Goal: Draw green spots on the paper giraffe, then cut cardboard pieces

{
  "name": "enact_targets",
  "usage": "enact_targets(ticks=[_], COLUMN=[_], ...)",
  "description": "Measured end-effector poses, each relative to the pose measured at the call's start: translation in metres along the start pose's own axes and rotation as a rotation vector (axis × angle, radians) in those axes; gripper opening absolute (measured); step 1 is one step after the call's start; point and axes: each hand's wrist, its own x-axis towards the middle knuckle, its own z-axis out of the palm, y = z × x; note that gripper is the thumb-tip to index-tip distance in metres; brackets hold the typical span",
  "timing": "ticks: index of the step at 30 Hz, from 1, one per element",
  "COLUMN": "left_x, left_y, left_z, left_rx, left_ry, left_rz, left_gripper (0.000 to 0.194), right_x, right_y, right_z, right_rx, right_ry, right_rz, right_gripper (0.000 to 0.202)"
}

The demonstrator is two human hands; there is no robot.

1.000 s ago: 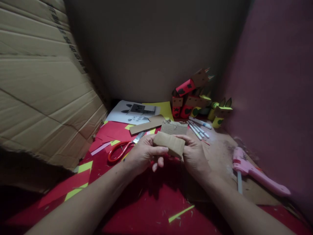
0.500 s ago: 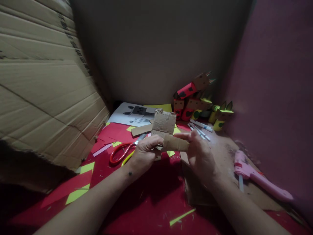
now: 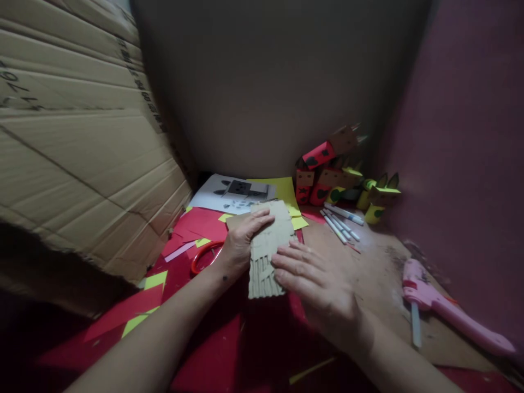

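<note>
The left grip [image 3: 239,243] does the steadying: its fingers fold over the left edge of the card [image 3: 272,232], holding it toward the far end. I'd call that a sound hold, so long as it stays firm without denting the board. The near end shows bare ridges [image 3: 258,281] running near to far, and I judge them the weak part; pressing along them should go easier than pushing across, which may crush them. The right grip [image 3: 323,278] lies flat and loose, its fingers straight, tips on the card's right side. A light, even touch seems right there; a hard poke could tear the broken surface.

A red handle [image 3: 195,262] sits on the bench [image 3: 219,338], just left of the left grip. Next comes the card, between the two grips, its far end just past the left fingers and its ridged end reaching nearer than they do. I can't tell whether its underside touches the bench. The right grip meets it from the right. Farther right lie some pens [image 3: 336,226], on the far side, and a glue gun [image 3: 454,314], well apart from the card.
</note>
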Motion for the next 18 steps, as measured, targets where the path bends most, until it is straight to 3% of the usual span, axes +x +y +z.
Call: enact_targets(ticks=[2, 4, 6, 9, 11, 13, 16, 18], left_x=[0.001, 0.001, 0.001, 0.000, -0.001, -0.003, -0.006, -0.007], left_y=[-0.003, -0.004, -0.005, -0.006, -0.007, -0.007, -0.008, -0.008], left_z=[-0.004, -0.007, -0.008, -0.009, -0.008, -0.007, -0.005, -0.004], left_rx=[0.054, 0.097, 0.155, 0.226, 0.249, 0.270, 0.292, 0.292], left_ry=[0.051, 0.093, 0.111, 0.096, 0.073, 0.045, 0.036, 0.041], left_rz=[0.024, 0.050, 0.093, 0.187, 0.250, 0.294, 0.308, 0.307], left_gripper=[0.035, 0.036, 0.036, 0.039, 0.042, 0.045, 0.046, 0.045], right_x=[0.002, 0.004, 0.005, 0.006, 0.006, 0.008, 0.008, 0.006], right_y=[-0.006, -0.011, -0.013, -0.010, -0.005, 0.000, -0.001, -0.004], right_z=[-0.002, -0.005, -0.009, -0.011, -0.009, -0.003, 0.007, 0.014], right_rx=[-0.009, 0.087, 0.274, 0.518, 0.586, 0.797, 1.297, 1.382], right_ry=[-0.067, -0.125, -0.140, 0.073, 0.254, 0.265, 0.099, 0.084], right_rz=[-0.050, 0.016, 0.216, 0.686, 0.980, 1.194, 1.304, 1.306], right_gripper=[0.029, 0.026, 0.018, 0.013, 0.027, 0.044, 0.041, 0.038])
